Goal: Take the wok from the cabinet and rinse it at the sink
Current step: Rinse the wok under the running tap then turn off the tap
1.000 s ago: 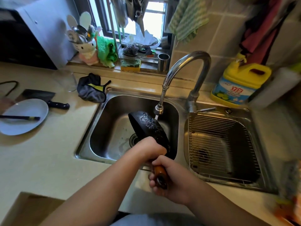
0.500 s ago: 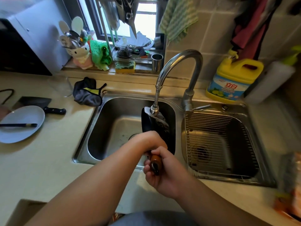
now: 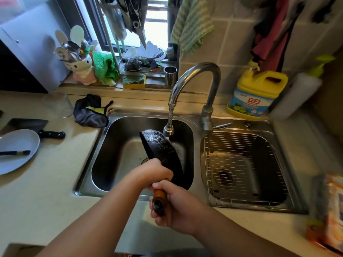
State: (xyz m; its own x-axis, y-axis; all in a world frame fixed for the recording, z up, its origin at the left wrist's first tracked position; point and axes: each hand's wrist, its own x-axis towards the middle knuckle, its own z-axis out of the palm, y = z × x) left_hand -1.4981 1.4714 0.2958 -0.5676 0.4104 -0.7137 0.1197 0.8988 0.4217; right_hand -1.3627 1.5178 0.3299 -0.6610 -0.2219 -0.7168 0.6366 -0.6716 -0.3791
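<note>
Gripping the wok (image 3: 163, 153) by its wooden handle (image 3: 160, 196), your right hand (image 3: 178, 206) has its fingers clenched round the near end, while your left hand (image 3: 154, 173) grasps where handle meets pan. You hold the wok tilted on edge over the left sink (image 3: 111, 145) basin, its far rim just under the tap (image 3: 187, 86) spout, water running. A plate (image 3: 16, 151) sits on the worktop (image 3: 46, 182) far left.

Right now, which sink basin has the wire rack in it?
The right basin: a wire rack sits inside it. The left basin has none; the wok is held there under the faucet.
</note>
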